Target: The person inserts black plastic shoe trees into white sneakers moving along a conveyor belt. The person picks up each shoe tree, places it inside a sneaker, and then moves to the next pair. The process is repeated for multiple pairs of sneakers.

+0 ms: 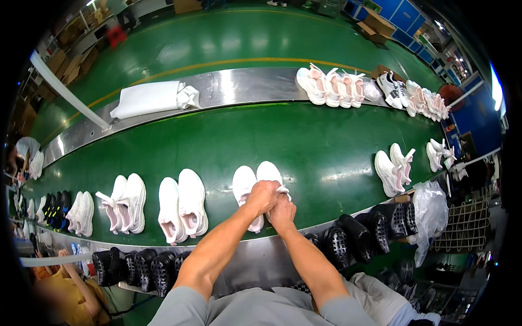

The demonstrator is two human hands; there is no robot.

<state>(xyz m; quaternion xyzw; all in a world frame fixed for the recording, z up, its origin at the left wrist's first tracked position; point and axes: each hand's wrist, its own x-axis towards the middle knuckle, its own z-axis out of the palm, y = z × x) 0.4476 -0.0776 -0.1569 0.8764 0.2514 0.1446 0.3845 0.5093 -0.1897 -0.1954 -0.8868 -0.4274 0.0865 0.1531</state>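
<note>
My left hand [262,196] and right hand [283,209] meet just below the middle of the frame, both clenched on the white lace-up fabric sneaker [270,175] lying beside its twin white sneaker [243,187] on the green conveyor belt [304,144]. I judge I'm working the laces or tongue at its opening; the next move calls for a firm, even pull without dragging the shoe. Black lugged rubber soles [348,239] line the steel worktop [255,261] at lower right.

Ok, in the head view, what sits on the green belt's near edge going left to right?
Dark shoes → white pair → pink-laced white pair → white pair with pink insoles → pair under both hands → far-right white pair.
</note>
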